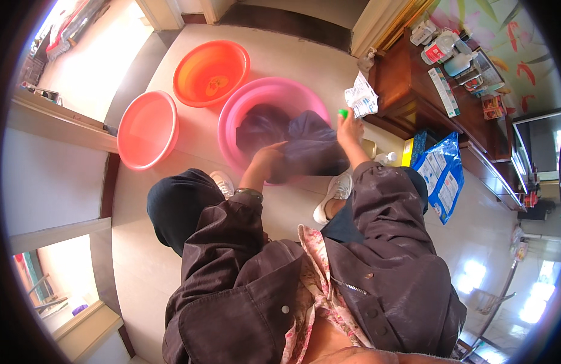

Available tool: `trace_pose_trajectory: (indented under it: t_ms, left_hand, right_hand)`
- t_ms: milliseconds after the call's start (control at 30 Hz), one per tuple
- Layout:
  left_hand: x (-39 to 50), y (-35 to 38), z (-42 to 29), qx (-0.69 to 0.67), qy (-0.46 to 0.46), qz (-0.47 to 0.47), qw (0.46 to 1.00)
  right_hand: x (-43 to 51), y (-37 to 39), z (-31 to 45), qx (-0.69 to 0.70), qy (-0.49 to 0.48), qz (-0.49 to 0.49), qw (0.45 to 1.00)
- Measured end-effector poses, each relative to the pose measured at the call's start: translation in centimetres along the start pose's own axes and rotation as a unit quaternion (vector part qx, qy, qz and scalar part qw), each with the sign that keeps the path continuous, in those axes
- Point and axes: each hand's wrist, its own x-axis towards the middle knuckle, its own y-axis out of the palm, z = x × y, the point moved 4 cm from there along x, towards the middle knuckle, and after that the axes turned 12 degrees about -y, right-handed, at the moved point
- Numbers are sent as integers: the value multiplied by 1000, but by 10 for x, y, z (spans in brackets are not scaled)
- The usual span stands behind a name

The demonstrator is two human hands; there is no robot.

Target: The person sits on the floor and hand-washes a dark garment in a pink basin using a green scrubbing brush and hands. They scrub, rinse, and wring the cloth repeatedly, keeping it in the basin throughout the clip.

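Observation:
A pink plastic basin (226, 113) stands on the floor before me, with a dark blue cloth garment (314, 148) partly inside it and hanging over its near rim. My left hand (267, 159) holds the garment's left part at the basin's near side. To the right of the basin, my right hand (351, 132) is raised with its fingers closed around a thing whose green top (343, 113) sticks out; the rest of it is hidden by the hand. A white printed packet (363, 98) appears just beyond that hand.
An orange basin (185, 77) and a coral-pink basin (148, 129) stand at the left. On the right are a white-capped bottle (386, 158), a blue plastic bag (444, 175), a yellow-edged box (407, 152) and a brown wooden cabinet (412, 77) bearing bottles.

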Motion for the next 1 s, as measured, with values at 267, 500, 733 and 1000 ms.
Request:
trace_pose_trajectory:
  t_ms: [267, 500, 733, 1000]
  left_hand:
    - [-7, 26, -13, 249, 156, 75, 953]
    - [-24, 24, -32, 166, 156, 64, 972]
    - [-27, 9, -33, 121, 267, 117, 949]
    - [-27, 13, -44, 170, 100, 82, 977]
  right_hand:
    - [-89, 1, 93, 47, -350, 92, 931]
    - [-50, 41, 18, -79, -223, 60, 970]
    - [-15, 81, -116, 64, 259, 136, 954]
    - [-24, 103, -209, 76, 302, 83, 947]
